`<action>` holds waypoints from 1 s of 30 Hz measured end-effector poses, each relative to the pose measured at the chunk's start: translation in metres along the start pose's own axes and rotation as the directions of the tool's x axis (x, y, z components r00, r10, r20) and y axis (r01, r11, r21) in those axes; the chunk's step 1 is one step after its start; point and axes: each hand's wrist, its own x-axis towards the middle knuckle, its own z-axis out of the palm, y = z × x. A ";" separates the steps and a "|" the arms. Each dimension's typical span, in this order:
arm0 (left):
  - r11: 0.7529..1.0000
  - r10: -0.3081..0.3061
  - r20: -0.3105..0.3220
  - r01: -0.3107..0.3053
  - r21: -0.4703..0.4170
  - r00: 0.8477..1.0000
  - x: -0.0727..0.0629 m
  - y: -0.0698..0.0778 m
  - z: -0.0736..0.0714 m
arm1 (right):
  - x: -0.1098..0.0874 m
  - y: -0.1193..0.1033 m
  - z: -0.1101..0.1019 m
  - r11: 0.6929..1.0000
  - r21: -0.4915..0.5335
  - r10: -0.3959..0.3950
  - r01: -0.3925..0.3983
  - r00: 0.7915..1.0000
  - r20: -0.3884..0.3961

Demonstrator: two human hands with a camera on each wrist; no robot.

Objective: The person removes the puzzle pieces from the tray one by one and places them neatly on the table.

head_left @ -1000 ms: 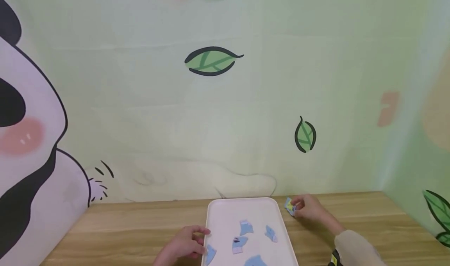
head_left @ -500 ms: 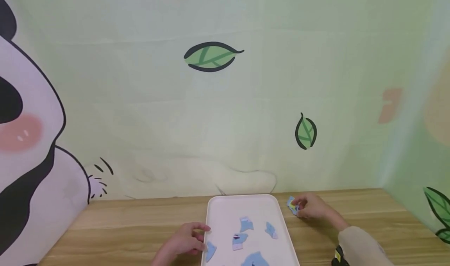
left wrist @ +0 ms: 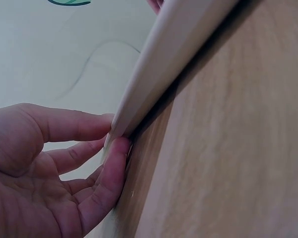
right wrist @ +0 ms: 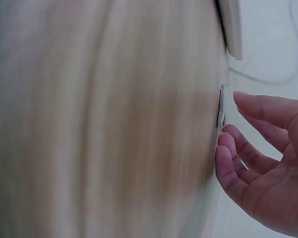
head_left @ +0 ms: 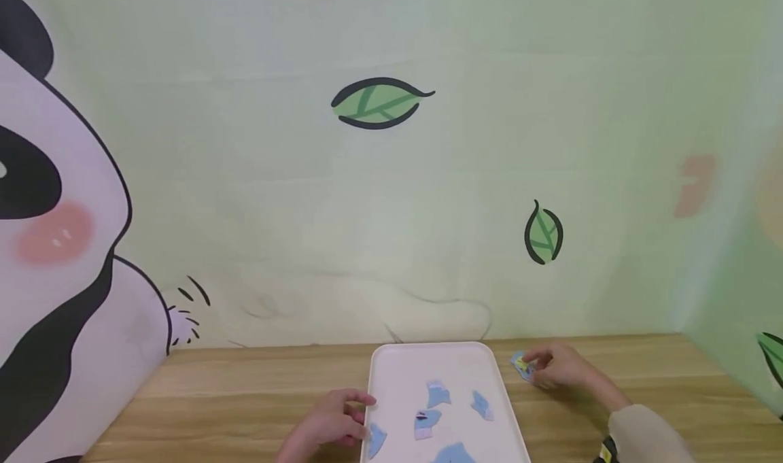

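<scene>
The right hand (head_left: 559, 368), fingers (right wrist: 263, 106) parted, was beside the piece (head_left: 521, 365), whose yellow print only the head view showed. The left hand (left wrist: 30, 168) pinched the tray (left wrist: 156, 74) at its left.

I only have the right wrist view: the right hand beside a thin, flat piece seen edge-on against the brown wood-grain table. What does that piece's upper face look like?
Observer: From the head view, the thin, flat piece has a light blue face with a yellow patch, partly covered by the right hand.
Operator: I catch only a corner of the white rectangular tray. What lies in it?
Observer: At least five irregular flat blue pieces, the nearest cut off by the bottom of the head view.
Operator: And where is the left hand?
Observer: At the tray's left side, thumb and fingertips at the rim.
</scene>
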 end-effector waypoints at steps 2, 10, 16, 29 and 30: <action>1.000 0.001 -0.001 -0.001 -0.001 1.000 0.000 -0.001 0.002 | -0.004 0.002 -0.002 1.000 0.014 -0.010 0.010 1.000 0.001; 1.000 -0.026 -0.005 0.026 -0.017 1.000 -0.002 0.000 0.006 | -0.017 -0.006 -0.008 0.989 0.128 -0.086 0.077 0.994 0.064; 0.999 -0.037 -0.016 0.037 -0.010 0.999 -0.002 0.002 0.003 | -0.021 -0.023 -0.003 0.961 0.240 -0.174 0.139 0.976 0.128; 0.999 -0.040 -0.016 0.040 -0.004 0.999 0.000 0.003 0.001 | -0.034 -0.058 0.020 0.927 0.338 -0.246 0.164 0.945 0.217; 0.999 -0.042 -0.015 0.042 -0.007 0.999 0.000 0.003 0.002 | -0.034 -0.060 0.022 0.925 0.345 -0.245 0.157 0.942 0.229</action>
